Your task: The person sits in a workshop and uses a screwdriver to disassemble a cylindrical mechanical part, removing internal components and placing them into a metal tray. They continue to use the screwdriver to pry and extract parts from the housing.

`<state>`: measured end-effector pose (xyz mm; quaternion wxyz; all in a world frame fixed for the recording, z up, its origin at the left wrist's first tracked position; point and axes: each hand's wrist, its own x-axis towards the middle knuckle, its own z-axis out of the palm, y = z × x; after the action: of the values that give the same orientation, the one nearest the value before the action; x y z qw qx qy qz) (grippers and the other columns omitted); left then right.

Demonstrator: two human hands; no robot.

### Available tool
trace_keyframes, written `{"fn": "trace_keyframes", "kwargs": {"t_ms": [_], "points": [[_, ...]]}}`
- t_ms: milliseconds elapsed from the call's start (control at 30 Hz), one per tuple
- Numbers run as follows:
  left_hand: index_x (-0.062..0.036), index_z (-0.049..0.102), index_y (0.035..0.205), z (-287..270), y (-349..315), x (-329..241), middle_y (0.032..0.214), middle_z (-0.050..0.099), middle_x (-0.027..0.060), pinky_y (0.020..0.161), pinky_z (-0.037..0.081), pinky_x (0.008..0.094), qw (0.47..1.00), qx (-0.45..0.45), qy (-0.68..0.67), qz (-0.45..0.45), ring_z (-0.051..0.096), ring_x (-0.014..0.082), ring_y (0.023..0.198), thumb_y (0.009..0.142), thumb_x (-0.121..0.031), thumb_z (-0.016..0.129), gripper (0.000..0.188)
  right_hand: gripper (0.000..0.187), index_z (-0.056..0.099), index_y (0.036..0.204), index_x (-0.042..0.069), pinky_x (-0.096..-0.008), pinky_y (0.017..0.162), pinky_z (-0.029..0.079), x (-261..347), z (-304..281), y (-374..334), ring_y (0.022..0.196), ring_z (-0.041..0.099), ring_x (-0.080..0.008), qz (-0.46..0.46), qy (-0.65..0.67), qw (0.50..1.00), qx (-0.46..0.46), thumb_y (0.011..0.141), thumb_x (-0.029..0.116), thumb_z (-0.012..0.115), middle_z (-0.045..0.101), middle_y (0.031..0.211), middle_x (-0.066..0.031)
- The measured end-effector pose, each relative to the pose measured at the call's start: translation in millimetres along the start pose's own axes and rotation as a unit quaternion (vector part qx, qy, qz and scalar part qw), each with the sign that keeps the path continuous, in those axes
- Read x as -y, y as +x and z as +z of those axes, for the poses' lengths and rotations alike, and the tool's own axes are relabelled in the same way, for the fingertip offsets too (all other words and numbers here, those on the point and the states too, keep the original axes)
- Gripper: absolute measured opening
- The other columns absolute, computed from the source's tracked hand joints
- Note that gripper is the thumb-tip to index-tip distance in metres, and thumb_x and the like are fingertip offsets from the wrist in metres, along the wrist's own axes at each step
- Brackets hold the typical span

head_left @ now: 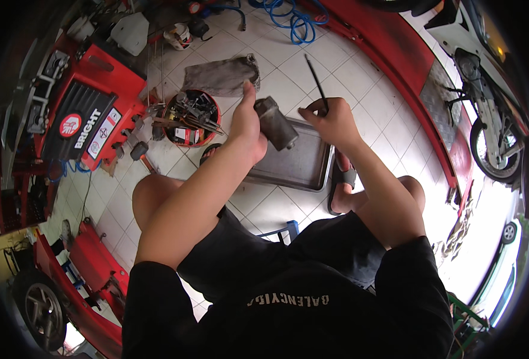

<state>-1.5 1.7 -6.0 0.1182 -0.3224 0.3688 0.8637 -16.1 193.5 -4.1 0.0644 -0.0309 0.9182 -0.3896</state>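
The person's left hand (247, 127) grips a dark cylindrical metal part (277, 125) over a shallow metal tray (303, 170); the right hand (336, 122) pinches a thin black rod (314, 75). White floor tiles (390, 116) run past a red tool bowl (218, 112) to a coiled blue hose (303, 41).

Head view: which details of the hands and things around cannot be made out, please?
Head view:
Left hand: most fingers hidden behind the dark cylinder.
Black rod: lower end hidden by the right hand.
Red tub: lower contents hidden under tools.
Motorcycle: partly cut off by the picture's edge.
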Motion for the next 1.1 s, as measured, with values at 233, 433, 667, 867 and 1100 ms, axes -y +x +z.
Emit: {"fn": "trace_keyframes", "kwargs": {"t_ms": [233, 433, 667, 867, 1100], "points": [[-0.007, 0.053, 0.131, 2, -18, -46, 0.127, 0.06, 0.0089, 0.106, 0.042, 0.0451, 0.995, 0.034, -0.058, 0.069, 0.058, 0.0235, 0.115, 0.104, -0.049, 0.051, 0.05, 0.03, 0.069, 0.078, 0.002, -0.0349, 0.043, 0.037, -184, 184, 18, 0.05, 0.049, -0.016, 0.448, 0.188, 0.864, 0.128, 0.079, 0.03, 0.08, 0.052, 0.061, -0.004], [-0.0033, 0.054, 0.12, 0, -20, -60, 0.11, 0.065, 0.0116, 0.097, 0.052, 0.0477, 0.991, 0.027, -0.1, 0.088, 0.065, 0.025, 0.099, 0.106, -0.04, 0.051, 0.04, 0.033, 0.062, 0.075, 0.001, -0.0358, 0.044, 0.037, -203, 329, -47, 0.051, 0.049, -0.0183, 0.479, 0.159, 0.853, 0.13, 0.078, 0.029, 0.081, 0.055, 0.064, -0.0077], [-0.0038, 0.053, 0.125, 3, -29, -72, 0.113, 0.064, 0.0115, 0.1, 0.05, 0.0482, 0.99, 0.022, -0.109, 0.089, 0.064, 0.0248, 0.101, 0.105, -0.039, 0.053, 0.041, 0.029, 0.066, 0.08, 0.005, -0.0345, 0.043, 0.029, -175, 341, -47, 0.047, 0.038, -0.0146, 0.515, 0.265, 0.792, 0.194, 0.089, 0.03, 0.077, 0.046, 0.058, -0.0014], [-0.0077, 0.05, 0.13, 2, -19, -77, 0.12, 0.061, 0.0099, 0.1, 0.047, 0.0467, 0.992, 0.04, -0.109, 0.047, 0.061, 0.0235, 0.105, 0.102, -0.049, 0.055, 0.051, 0.029, 0.072, 0.097, 0.006, -0.0303, 0.043, 0.026, -150, 242, 4, 0.048, 0.036, -0.0108, 0.432, 0.263, 0.827, 0.244, 0.094, 0.035, 0.07, 0.055, 0.071, -0.0017], [0.0008, 0.06, 0.116, 12, -16, -71, 0.111, 0.067, 0.016, 0.1, 0.049, 0.0448, 0.99, 0.06, -0.125, 0.035, 0.065, 0.0297, 0.104, 0.103, -0.043, 0.054, 0.046, 0.072, 0.062, 0.128, -0.004, -0.027, 0.045, 0.034, 1, 29, 10, 0.046, 0.035, -0.0097, 0.147, 0.29, 0.928, 0.181, 0.099, 0.061, 0.053, 0.072, 0.094, -0.0151]]}}
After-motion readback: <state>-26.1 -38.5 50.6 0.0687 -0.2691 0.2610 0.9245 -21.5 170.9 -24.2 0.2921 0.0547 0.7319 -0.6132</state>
